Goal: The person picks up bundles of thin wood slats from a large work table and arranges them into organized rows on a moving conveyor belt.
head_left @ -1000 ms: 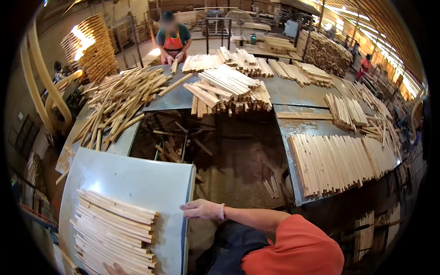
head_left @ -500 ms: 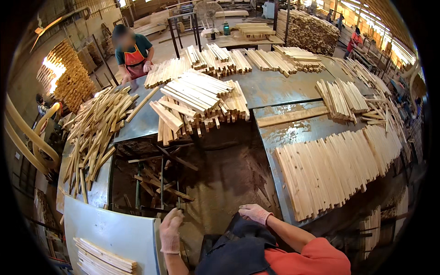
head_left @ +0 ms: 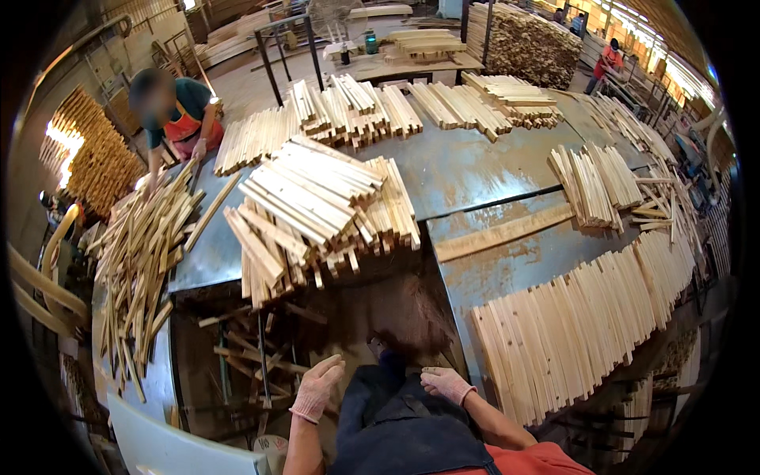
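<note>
Both my hands wear pale knit gloves and hang over the gap in front of my dark apron, apart from the wood. My left hand has loosely bent fingers with nothing seen in them. My right hand is curled, nothing showing in it; its palm is hidden. Ahead, a heap of cut wooden strips overhangs the edge of the metal table. Nearest my right hand, a long row of wooden strips lies side by side on the right-hand table section.
A co-worker leans over a loose pile of thin sticks at the left. Scrap wood lies below table height in the gap. One long board and a smaller strip stack rest on the right. A pale panel juts in lower left.
My viewpoint has moved forward, bringing the strip heap nearer. A foot now shows below me. My left hand has tilted to the right. The co-worker has bent down, hands reaching to the stick pile.
</note>
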`<control>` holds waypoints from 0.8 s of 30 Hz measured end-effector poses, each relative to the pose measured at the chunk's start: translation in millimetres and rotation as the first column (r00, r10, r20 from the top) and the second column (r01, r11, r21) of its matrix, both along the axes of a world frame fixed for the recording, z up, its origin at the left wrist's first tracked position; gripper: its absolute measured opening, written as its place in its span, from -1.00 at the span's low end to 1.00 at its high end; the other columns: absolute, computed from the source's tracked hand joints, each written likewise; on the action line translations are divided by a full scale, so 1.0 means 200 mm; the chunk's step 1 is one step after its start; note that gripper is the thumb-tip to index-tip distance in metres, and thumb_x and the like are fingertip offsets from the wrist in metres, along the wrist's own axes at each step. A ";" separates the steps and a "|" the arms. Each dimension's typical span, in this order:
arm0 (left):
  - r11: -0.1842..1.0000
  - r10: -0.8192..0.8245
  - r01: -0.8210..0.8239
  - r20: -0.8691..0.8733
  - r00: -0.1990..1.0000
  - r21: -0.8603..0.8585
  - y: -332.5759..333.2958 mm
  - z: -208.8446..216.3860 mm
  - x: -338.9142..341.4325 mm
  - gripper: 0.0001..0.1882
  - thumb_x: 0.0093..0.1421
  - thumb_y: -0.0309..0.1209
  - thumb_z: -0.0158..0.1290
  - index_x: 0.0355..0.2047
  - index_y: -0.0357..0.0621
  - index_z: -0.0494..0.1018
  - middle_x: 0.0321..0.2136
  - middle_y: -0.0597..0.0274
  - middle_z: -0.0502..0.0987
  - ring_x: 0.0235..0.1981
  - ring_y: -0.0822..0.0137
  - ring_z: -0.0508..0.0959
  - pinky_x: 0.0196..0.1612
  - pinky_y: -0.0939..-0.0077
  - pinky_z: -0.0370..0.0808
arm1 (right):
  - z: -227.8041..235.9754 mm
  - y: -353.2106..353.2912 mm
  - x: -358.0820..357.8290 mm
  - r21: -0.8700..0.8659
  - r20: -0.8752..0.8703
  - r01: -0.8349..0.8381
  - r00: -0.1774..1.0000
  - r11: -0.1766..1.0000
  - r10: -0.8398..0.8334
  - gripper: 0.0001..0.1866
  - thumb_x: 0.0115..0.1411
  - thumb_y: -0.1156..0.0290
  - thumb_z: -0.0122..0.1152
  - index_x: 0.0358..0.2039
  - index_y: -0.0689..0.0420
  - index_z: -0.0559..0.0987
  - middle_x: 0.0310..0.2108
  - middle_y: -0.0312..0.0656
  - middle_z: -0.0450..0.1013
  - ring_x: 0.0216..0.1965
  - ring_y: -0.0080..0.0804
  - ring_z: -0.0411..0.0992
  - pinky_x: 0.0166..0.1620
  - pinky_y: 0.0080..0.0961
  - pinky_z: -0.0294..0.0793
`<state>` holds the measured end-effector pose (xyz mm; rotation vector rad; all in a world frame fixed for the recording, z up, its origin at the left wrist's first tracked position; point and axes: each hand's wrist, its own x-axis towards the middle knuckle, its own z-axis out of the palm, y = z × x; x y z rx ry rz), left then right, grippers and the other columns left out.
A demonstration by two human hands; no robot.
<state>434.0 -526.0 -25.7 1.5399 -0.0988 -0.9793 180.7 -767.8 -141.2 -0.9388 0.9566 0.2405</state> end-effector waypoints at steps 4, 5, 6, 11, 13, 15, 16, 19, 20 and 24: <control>0.996 0.056 -0.061 -0.090 0.994 -0.057 -0.29 -0.07 0.40 -0.42 0.41 -0.29 0.22 0.31 -0.44 0.47 0.15 -0.07 0.65 0.14 0.19 0.65 0.26 0.33 0.55 | -0.16 -0.29 0.23 0.039 0.054 0.057 0.997 0.998 -0.059 -0.41 0.45 0.27 0.33 0.38 0.25 0.46 -0.23 -0.37 0.52 -0.32 -0.62 0.43 -0.24 -0.63 0.49; 0.996 0.046 -0.050 -0.063 0.997 -0.077 -0.37 -0.09 0.52 -0.41 0.41 -0.28 0.23 0.31 -0.44 0.47 0.15 -0.07 0.65 0.14 0.18 0.65 0.26 0.32 0.55 | -0.12 -0.39 0.32 0.084 0.091 0.089 0.991 0.993 -0.096 -0.44 0.46 0.29 0.32 0.38 0.21 0.47 -0.20 -0.34 0.55 -0.30 -0.61 0.46 -0.24 -0.62 0.51; 0.995 0.037 -0.040 -0.036 0.999 -0.096 -0.46 -0.10 0.63 -0.40 0.41 -0.26 0.23 0.32 -0.43 0.47 0.15 -0.07 0.65 0.14 0.17 0.65 0.26 0.30 0.55 | -0.07 -0.49 0.42 0.130 0.128 0.117 0.983 0.985 -0.134 -0.47 0.47 0.31 0.31 0.37 0.16 0.48 -0.18 -0.32 0.57 -0.29 -0.60 0.49 -0.23 -0.61 0.54; 0.986 0.002 0.003 0.031 1.000 -0.168 -0.91 0.00 1.10 -0.37 0.41 -0.20 0.20 0.33 -0.41 0.46 0.14 0.01 0.65 0.13 0.25 0.63 0.22 0.38 0.53 | 0.08 -0.97 0.78 -0.346 0.046 0.002 0.999 0.938 0.015 -0.34 0.42 0.14 0.35 0.34 0.36 0.50 -0.16 -0.29 0.61 -0.23 -0.58 0.51 -0.14 -0.58 0.56; 0.984 -0.068 0.083 0.098 0.993 -0.161 -1.06 0.03 1.25 -0.35 0.42 -0.14 0.20 0.34 -0.40 0.45 0.16 -0.01 0.64 0.18 0.21 0.61 0.27 0.33 0.50 | 0.10 -1.14 0.94 -0.256 0.102 0.125 0.990 0.959 -0.101 -0.33 0.41 0.17 0.37 0.37 0.33 0.48 -0.17 -0.30 0.61 -0.24 -0.59 0.51 -0.14 -0.59 0.55; 0.984 -0.111 0.126 0.117 0.987 -0.127 -1.20 0.12 1.38 -0.30 0.41 -0.12 0.22 0.35 -0.43 0.43 0.20 -0.08 0.61 0.24 0.15 0.60 0.33 0.28 0.47 | 0.18 -1.28 1.11 -0.246 0.075 0.150 0.988 0.958 -0.135 -0.33 0.39 0.21 0.39 0.39 0.30 0.47 -0.16 -0.31 0.60 -0.22 -0.59 0.50 -0.13 -0.57 0.54; 0.985 -0.110 0.123 0.116 0.987 -0.117 -1.26 0.13 1.46 -0.30 0.41 -0.11 0.23 0.35 -0.43 0.43 0.21 -0.08 0.61 0.24 0.15 0.59 0.34 0.28 0.47 | 0.19 -1.36 1.20 -0.266 0.082 0.131 0.990 0.955 -0.113 -0.33 0.40 0.20 0.38 0.39 0.30 0.47 -0.14 -0.30 0.60 -0.20 -0.59 0.49 -0.12 -0.57 0.54; 0.990 -0.091 0.106 0.155 0.984 -0.094 -1.42 0.07 1.70 -0.26 0.39 -0.08 0.26 0.36 -0.42 0.42 0.22 -0.11 0.60 0.25 0.14 0.58 0.36 0.28 0.46 | 0.19 -1.64 1.50 -0.355 0.053 0.038 0.998 0.934 -0.020 -0.37 0.42 0.18 0.32 0.37 0.27 0.49 -0.07 -0.30 0.58 -0.13 -0.55 0.47 -0.03 -0.52 0.52; 0.992 -0.095 0.108 0.164 0.982 -0.068 -1.47 0.06 1.79 -0.24 0.39 -0.06 0.27 0.36 -0.43 0.42 0.21 -0.12 0.61 0.25 0.13 0.58 0.36 0.28 0.46 | 0.21 -1.74 1.63 -0.403 0.085 0.010 0.996 0.915 0.027 -0.42 0.41 0.19 0.31 0.32 0.27 0.52 -0.09 -0.28 0.58 -0.13 -0.53 0.47 -0.01 -0.49 0.52; 0.989 -0.137 0.118 0.237 0.962 0.090 -1.78 0.08 2.22 -0.21 0.37 -0.04 0.24 0.41 -0.39 0.38 0.31 -0.21 0.52 0.37 0.01 0.49 0.41 0.26 0.42 | 0.01 -2.22 2.09 -0.616 0.195 0.039 0.975 0.786 0.104 -0.62 0.38 0.21 0.26 -0.05 0.32 0.56 -0.22 -0.21 0.50 -0.16 -0.43 0.40 0.07 -0.37 0.50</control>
